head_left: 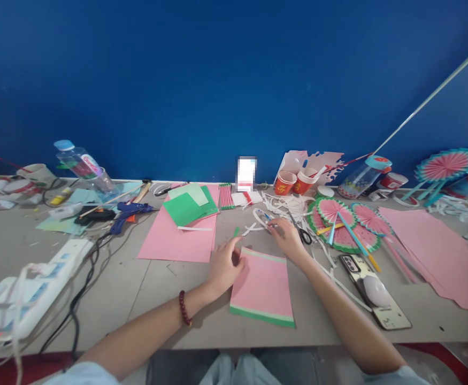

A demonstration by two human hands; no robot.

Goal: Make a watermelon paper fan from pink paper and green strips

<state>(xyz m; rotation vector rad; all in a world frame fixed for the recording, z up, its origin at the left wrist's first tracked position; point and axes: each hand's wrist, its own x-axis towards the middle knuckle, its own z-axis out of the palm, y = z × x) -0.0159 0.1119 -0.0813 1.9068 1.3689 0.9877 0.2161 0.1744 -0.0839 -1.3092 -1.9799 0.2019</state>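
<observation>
Beyond the green-edged sheet [261,283] stand stacked red cups [285,184], white strips [292,204] between. Left hand [222,267], thumb and forefinger parted, meets it; right hand [286,238], grip unclear, is beyond.

The front sheet [261,280] is matt paper; the bottle [77,161], glossy plastic.

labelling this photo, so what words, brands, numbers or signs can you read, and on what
None can be read with certainty.
Bottle label: pale lettering on pink, too blurred to read.
Red paper cup: yellow marks, too small to read.
Pixelated white panel by the wall: nothing readable.
</observation>
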